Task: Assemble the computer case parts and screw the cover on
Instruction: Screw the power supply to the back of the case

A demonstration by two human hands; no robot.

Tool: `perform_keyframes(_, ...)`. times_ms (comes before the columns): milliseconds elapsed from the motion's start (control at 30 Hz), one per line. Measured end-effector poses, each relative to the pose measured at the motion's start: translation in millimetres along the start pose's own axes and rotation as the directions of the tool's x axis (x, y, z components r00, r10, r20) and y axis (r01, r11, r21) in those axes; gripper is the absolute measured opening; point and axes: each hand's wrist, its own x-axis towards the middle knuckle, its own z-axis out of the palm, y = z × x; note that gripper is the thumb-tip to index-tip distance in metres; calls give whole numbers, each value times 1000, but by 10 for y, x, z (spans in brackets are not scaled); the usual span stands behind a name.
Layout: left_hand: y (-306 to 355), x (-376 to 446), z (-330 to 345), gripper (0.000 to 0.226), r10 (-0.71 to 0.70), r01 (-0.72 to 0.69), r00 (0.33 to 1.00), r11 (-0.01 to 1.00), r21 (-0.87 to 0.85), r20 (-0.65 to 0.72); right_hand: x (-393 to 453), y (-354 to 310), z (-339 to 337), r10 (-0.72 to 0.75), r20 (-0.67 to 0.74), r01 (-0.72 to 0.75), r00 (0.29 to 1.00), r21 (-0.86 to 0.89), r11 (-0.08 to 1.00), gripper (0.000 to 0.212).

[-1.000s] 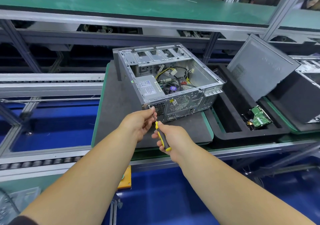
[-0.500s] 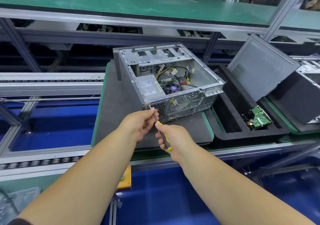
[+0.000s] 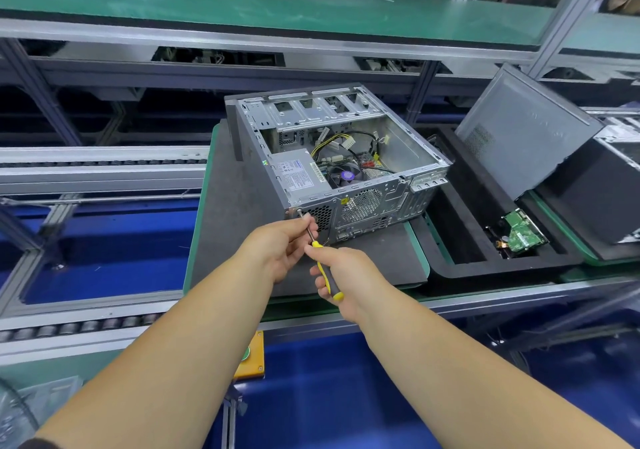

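While my right hand [image 3: 346,275] grips the screwdriver [image 3: 325,272], my left hand [image 3: 280,247] pinches its shaft at the computer case [image 3: 346,171] corner.

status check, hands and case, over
Right hand grips screwdriver; left hand pinches its shaft. Tip at rear corner of open case. Cover off, leaning right.

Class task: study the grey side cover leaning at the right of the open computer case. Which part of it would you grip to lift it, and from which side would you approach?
Probably grip the side cover by its raised upper edge, coming from above and the left. It leans tilted with its lower edge down in the black foam tray, and another case crowds its right side.
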Motion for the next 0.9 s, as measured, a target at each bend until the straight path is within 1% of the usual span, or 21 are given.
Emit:
perform_keyframes(67, -2, -2, 13, 8, -2, 2, 1000, 1000, -6, -10, 0, -2, -18, -20, -8, 20, 1000, -25, 999, 29)
perform_keyframes(133, -9, -7, 18, 8, -5, 4, 1000, 1000, -19, -26, -12, -24, -21, 1, -6, -2, 1000, -49, 999, 29)
perform_keyframes(200, -19, -15, 5, 10, -11, 10, 1000, 999, -30, -24, -34, -63, -8, 33, -19, -34, 999, -71, 997, 37)
perform_keyframes(300, -23, -34, -27, 16, -27, 29, 999, 999, -45, 46, -53, -116, 0, 55, -26, -58, 998, -123, 991, 47)
perform_keyframes(400, -12, -49, -36, 17, -18, 21, 999, 999, -45, 51, -39, -113, -18, 81, 13, -80, 997, -93, 992, 52)
perform_keyframes(500, -9, -43, -17, 14, -9, 10, 1000, 999, -43, 26, -33, -79, -21, 111, 46, -110, 993, -37, 993, 47)
perform_keyframes(567, -16, -29, -7, 13, -6, 7, 1000, 999, -47, 14, -3, -33, -30, 60, 36, -60, 998, -23, 998, 37)
perform_keyframes(667, -34, -3, -3, 9, 2, -2, 1000, 999, -37, -12, 31, 16, -53, -22, 13, 23, 1000, -51, 998, 31)
perform_keyframes(733, -40, 4, 2, 9, -4, 3, 1000, 999, -40, -25, 25, 7, -51, -31, 21, 33, 999, -66, 997, 28)
perform_keyframes(833, -42, 3, 9, 10, -17, 16, 999, 999, -44, -34, -4, -34, -24, 3, 18, -1, 1000, -101, 995, 35)
perform_keyframes(900, -43, -3, -5, 13, -26, 26, 1000, 998, -53, 1, -17, -61, -7, 20, -3, -20, 1000, -128, 992, 40)
